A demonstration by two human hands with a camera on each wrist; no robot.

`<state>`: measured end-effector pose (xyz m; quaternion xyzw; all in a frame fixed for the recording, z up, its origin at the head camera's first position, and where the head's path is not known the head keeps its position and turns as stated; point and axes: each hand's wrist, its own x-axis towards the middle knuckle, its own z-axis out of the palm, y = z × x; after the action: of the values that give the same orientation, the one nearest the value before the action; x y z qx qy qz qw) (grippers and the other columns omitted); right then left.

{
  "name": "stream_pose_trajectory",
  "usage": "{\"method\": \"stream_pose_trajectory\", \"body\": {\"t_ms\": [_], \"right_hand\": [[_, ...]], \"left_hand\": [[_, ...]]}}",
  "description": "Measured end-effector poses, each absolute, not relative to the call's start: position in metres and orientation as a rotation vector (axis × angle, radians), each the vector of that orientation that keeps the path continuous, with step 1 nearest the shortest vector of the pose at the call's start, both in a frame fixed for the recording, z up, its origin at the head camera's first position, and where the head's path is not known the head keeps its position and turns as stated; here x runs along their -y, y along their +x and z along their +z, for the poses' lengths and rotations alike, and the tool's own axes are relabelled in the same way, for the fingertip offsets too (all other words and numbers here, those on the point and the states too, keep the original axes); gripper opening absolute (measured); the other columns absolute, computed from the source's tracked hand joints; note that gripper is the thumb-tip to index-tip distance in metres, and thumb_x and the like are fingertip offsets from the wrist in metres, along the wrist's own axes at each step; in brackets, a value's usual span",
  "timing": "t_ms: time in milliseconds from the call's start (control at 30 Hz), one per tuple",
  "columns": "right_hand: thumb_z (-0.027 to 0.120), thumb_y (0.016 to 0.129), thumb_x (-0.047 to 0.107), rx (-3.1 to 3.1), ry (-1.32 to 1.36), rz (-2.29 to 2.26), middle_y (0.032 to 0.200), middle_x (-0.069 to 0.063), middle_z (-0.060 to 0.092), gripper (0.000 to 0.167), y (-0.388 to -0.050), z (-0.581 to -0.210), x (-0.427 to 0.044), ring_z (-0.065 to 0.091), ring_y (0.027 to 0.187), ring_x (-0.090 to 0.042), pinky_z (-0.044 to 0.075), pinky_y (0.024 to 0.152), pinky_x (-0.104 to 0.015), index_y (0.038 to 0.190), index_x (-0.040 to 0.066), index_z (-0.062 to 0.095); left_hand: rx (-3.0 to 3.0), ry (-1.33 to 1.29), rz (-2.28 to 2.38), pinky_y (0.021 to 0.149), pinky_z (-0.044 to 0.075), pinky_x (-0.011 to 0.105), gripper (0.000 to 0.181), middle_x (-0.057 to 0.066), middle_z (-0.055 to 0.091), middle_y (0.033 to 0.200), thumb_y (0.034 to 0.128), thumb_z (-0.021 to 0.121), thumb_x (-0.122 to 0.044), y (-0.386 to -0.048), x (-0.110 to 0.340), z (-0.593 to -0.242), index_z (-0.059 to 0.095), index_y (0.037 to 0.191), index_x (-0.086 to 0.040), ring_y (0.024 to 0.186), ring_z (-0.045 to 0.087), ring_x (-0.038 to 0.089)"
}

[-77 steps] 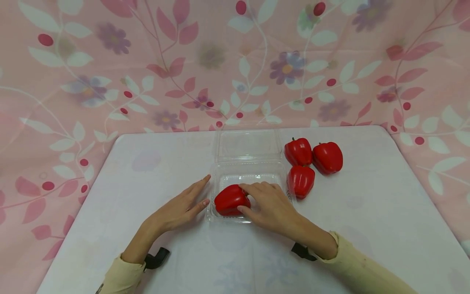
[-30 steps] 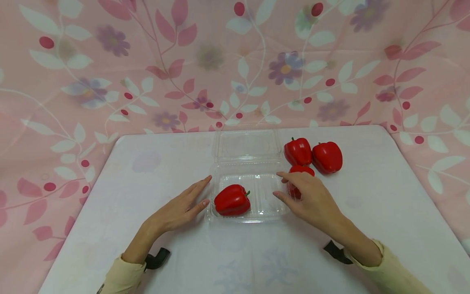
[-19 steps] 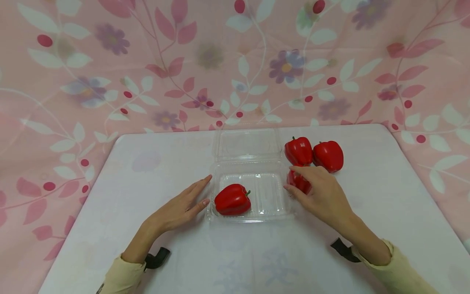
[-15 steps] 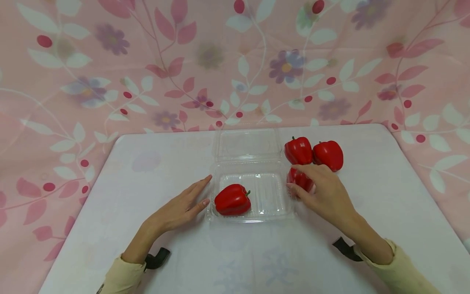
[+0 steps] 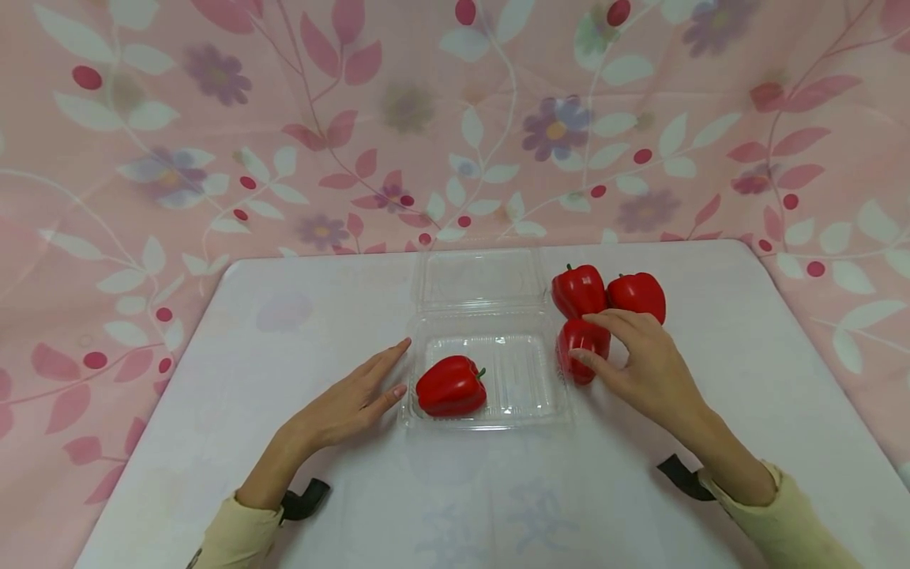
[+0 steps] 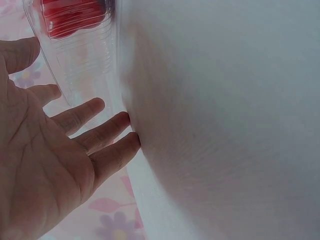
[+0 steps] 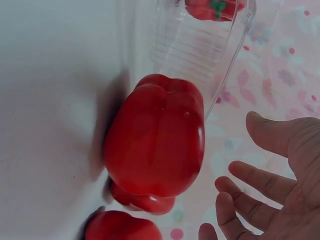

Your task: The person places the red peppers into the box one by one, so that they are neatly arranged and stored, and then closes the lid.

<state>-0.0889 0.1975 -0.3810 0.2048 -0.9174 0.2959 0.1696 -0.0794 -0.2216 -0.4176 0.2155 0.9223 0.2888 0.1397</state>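
In the head view a red bell pepper [image 5: 451, 386] lies on its side in the left half of a clear plastic clamshell box [image 5: 522, 411], its green stem to the right. My left hand [image 5: 344, 403], fingers extended, rests beside the box's left wall and holds nothing. Over on the right, my right hand [image 5: 643, 367] hovers by a second bell pepper [image 5: 579, 348] that lies against the box's right side. The right wrist view shows a gap between those spread fingers and that bell pepper [image 7: 157, 140].
Behind the second pepper sit two more red bell peppers, one near the lid [image 5: 579, 291] and one farther right [image 5: 638, 295]. The box's clear lid [image 5: 479, 279] lies folded back toward the pink floral cloth [image 5: 441, 103]. A white cloth covers the table [image 5: 298, 300].
My right hand has left the bell pepper in the box and moved right, over the pepper beside the box. More of that pepper shows now than half a second ago. The left hand stays put.
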Motion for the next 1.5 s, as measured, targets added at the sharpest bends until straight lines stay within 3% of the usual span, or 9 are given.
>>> {"method": "stream_pose_trajectory", "body": {"t_ms": [600, 1167, 1500], "right_hand": [[0.089, 0.071, 0.017, 2.67, 0.539, 0.873, 0.121, -0.013, 0.061, 0.054, -0.094, -0.395, -0.207, 0.052, 0.114, -0.033, 0.05, 0.085, -0.06, 0.119, 0.005, 0.067], [0.086, 0.075, 0.016, 2.719, 0.546, 0.863, 0.133, -0.019, 0.055, 0.052, -0.094, -0.401, -0.211, 0.046, 0.119, -0.041, 0.052, 0.079, -0.062, 0.121, 0.006, 0.065], [0.087, 0.075, 0.017, 2.754, 0.56, 0.93, 0.123, -0.013, 0.062, 0.056, -0.093, -0.403, -0.213, 0.048, 0.115, -0.035, 0.05, 0.082, -0.06, 0.123, 0.01, 0.061]], "left_hand": [[-2.664, 0.615, 0.831, 0.11, 0.031, 0.058, 0.072, -0.003, 0.023, 0.16, 0.098, 0.047, -0.058, -0.079, 0.222, -0.417, 0.013, 0.158, -0.038, 0.145, 0.026, 0.023], [-2.67, 0.614, 0.826, 0.109, 0.032, 0.057, 0.071, -0.003, 0.024, 0.16, 0.098, 0.048, -0.057, -0.078, 0.221, -0.415, 0.013, 0.158, -0.039, 0.145, 0.026, 0.022], [-2.666, 0.613, 0.833, 0.11, 0.032, 0.057, 0.071, -0.003, 0.024, 0.16, 0.0985, 0.049, -0.054, -0.078, 0.22, -0.415, 0.013, 0.158, -0.038, 0.145, 0.026, 0.023]]}}
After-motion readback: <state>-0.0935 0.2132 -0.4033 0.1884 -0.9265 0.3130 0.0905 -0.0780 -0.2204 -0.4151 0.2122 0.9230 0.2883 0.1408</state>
